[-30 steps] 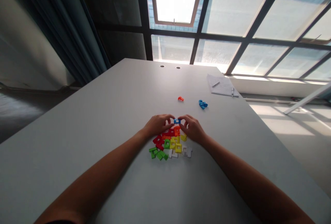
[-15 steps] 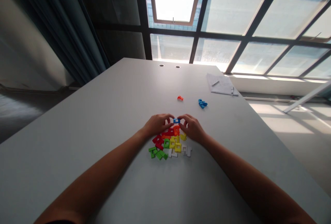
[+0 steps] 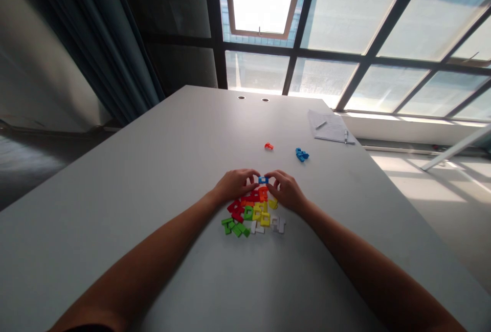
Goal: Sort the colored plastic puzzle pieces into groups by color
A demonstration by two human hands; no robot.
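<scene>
The left hand (image 3: 233, 185), fingertips (image 3: 254, 175) pressed on a blue hollow plastic piece (image 3: 263, 180), pinches it against the right hand (image 3: 287, 191), above a multicoloured heap of plastic pieces (image 3: 251, 214). Table (image 3: 115, 209) surface extends far leftward. Toward the far edge lie an orange piece (image 3: 269, 146), blue pieces (image 3: 302, 154) and papers (image 3: 330, 127).

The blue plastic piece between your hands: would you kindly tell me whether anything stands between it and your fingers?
Nothing visible does. The fingers of the left hand and the right hand meet the blue plastic piece directly from either side. The heap of coloured plastic pieces lies nearer the person, not between them.
</scene>
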